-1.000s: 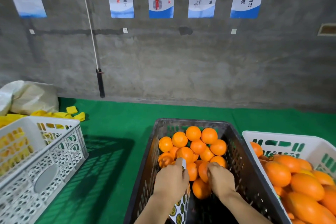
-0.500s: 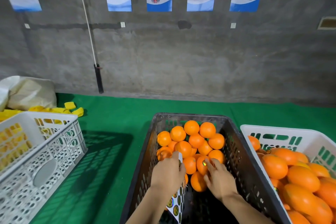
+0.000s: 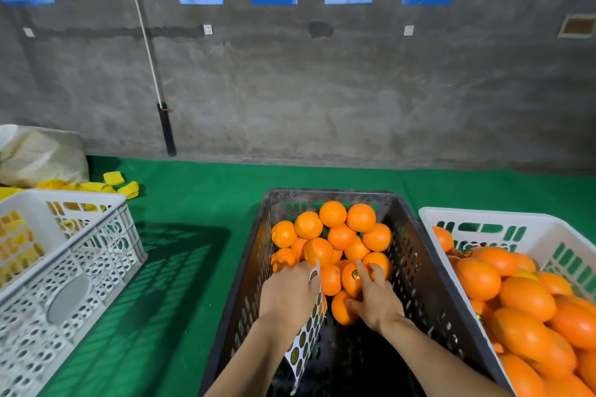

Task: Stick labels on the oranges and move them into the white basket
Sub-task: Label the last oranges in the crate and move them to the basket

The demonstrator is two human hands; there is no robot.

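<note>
A: Where is the orange found?

B: In the black crate, under the right hand; a label is pressed onto it by a straight forefinger.

A: What is hidden?

B: The left hand's fingertips, and the cut-off near end of the label sheet gripped in its curled fingers.

A: And the white basket?

B: Seen at the right, filled with oranges.

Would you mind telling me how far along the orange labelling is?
Done: the white basket on the right holds many oranges. In hand: the left hand holds the label sheet, and the right hand touches a labelled orange. Left: the oranges still in the black crate.
</note>
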